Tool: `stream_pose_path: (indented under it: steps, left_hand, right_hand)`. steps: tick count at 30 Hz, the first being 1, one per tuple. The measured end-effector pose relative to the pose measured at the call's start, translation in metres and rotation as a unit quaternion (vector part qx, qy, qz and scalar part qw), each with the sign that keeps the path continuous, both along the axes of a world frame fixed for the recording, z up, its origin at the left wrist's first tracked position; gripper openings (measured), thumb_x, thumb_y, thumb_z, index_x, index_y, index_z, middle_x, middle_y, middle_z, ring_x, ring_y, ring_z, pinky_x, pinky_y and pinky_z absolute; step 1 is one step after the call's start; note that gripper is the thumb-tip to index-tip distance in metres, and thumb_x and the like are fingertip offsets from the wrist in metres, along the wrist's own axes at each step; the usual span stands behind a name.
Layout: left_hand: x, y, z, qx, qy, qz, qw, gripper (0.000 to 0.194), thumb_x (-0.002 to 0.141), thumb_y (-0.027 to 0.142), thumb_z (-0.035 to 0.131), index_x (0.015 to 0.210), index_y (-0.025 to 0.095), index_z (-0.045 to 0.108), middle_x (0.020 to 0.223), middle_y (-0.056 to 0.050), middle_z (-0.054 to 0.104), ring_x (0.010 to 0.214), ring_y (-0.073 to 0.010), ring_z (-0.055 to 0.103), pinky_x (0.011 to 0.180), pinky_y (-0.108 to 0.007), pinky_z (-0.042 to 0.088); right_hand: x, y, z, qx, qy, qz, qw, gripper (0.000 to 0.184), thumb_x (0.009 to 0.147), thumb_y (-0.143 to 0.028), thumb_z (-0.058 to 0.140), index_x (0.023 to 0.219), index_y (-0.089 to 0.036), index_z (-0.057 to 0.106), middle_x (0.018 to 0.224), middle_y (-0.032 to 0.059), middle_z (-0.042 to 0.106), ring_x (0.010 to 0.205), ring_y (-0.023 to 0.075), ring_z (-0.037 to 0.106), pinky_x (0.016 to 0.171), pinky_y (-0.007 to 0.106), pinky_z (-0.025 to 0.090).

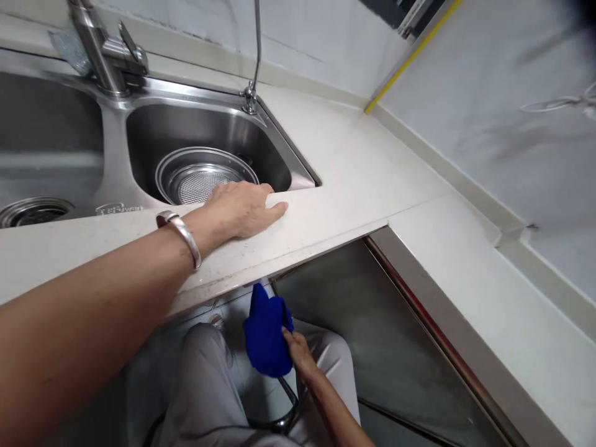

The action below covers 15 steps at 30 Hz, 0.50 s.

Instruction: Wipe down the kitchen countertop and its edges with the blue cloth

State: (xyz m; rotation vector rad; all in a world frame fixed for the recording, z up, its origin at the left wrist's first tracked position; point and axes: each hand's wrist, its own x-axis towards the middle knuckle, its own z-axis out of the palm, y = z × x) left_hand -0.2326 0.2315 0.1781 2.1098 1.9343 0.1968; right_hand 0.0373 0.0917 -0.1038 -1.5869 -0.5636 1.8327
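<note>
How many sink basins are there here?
2. The left basin is cut off by the picture's edge; the right basin, beside it, holds a round metal tray. Any basin beyond that edge would be out of view.

Looks from the person's head, forward and steeply down, over the front edge of a pale countertop (pixel 354 167). Shows that edge aslant, climbing to the right. Takes in a double sink (pixel 114 136) at upper left and a wall (pixel 479 68) at upper right, both farther off, plus knees (pixel 202 347) at bottom centre. Comes nearest to the left forearm (pixel 93 304), large at lower left.
</note>
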Motion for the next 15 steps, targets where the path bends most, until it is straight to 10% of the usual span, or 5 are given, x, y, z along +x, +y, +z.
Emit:
stream_pose_path:
  steps: [9,15]
  left_hand:
    - [-0.002,0.002,-0.001,-0.002,-0.012,-0.008,1.0,0.066,0.084,0.067,0.025,0.12,0.023,0.059,0.117,-0.012,0.068,0.109,-0.0375,0.062,0.095,-0.055,0.048]
    - [-0.003,-0.002,0.001,0.002,-0.021,-0.021,1.0,0.068,0.085,0.066,0.022,0.121,0.021,0.059,0.118,-0.013,0.068,0.109,-0.0366,0.062,0.097,-0.055,0.047]
  right_hand:
    - [-0.006,-0.006,0.033,-0.054,0.076,-0.038,0.995,0.04,0.069,-0.048,0.079,0.091,-0.017,0.068,0.07,0.0019,0.071,0.058,0.0169,0.064,0.054,0.027,0.052]
    - [0.039,-0.003,0.089,0.063,0.13,-0.132,0.981,0.013,0.053,-0.022,0.072,0.059,-0.024,0.061,0.057,-0.0061,0.064,0.052,0.0122,0.059,0.056,0.025,0.054]
